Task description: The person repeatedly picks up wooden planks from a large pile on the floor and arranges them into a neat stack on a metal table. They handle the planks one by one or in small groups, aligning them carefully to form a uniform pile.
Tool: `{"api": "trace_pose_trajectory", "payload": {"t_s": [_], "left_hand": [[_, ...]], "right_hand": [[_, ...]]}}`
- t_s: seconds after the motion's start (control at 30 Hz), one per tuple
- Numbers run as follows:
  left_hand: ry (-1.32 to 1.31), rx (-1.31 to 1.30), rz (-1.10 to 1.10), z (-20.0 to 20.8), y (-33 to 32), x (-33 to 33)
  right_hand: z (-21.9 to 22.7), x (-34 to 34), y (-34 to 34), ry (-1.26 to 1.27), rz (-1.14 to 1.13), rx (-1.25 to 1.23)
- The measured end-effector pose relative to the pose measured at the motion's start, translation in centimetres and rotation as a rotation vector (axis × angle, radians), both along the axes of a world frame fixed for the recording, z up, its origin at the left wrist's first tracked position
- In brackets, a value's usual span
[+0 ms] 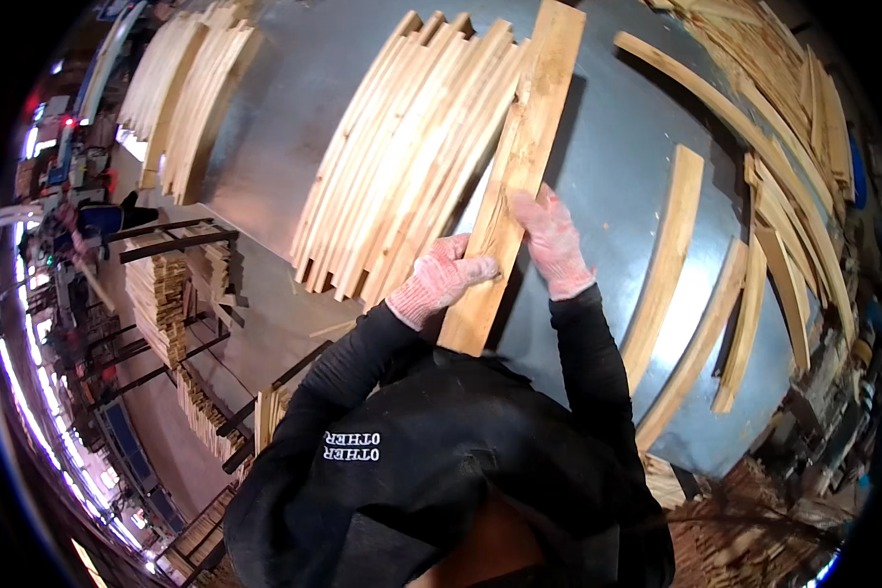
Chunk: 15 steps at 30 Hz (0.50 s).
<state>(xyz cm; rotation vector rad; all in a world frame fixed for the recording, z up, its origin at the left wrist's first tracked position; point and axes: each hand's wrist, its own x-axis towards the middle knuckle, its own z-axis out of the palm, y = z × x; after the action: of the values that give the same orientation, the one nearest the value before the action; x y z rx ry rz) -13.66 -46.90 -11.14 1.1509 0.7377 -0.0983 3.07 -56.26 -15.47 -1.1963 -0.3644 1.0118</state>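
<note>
A long wooden board (537,108) is tilted up in front of me, its near end close to my body. My left hand (436,279), in a pinkish-white knit glove, grips its left edge with the thumb lying across the face. On the opposite edge, a little farther up, my right hand (556,243) in a matching glove holds it; some of those fingers are hidden behind the wood. Just left of the board lies a row of wooden strips (402,167) set side by side on the grey metal table (608,147).
To the right lie loose curved wooden pieces (668,260), with a heap of offcuts (804,118) beyond. Another row of strips (191,98) sits at the far left. Stacked lumber (162,304) on dark metal racks stands on the floor left of the table. Wood scraps (755,539) fill the lower right.
</note>
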Motion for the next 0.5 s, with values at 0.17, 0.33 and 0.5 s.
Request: {"api": "trace_pose_trajectory", "payload": {"t_s": [0.17, 0.33, 0.5], "left_hand": [[0.441, 0.738, -0.175, -3.3, -3.3, 1.2], [0.217, 1.269, -0.169, -5.3, -2.6, -2.8], [0.318, 1.729, -0.167, -3.9, 1.0, -1.2]], "right_hand": [[1.4, 7.5, -3.9, -0.944, 0.007, -0.88], [3.4, 28.4, -5.8, -1.861, -0.123, -1.094], [5.8, 38.6, -1.3, -1.902, 0.081, -1.359]]}}
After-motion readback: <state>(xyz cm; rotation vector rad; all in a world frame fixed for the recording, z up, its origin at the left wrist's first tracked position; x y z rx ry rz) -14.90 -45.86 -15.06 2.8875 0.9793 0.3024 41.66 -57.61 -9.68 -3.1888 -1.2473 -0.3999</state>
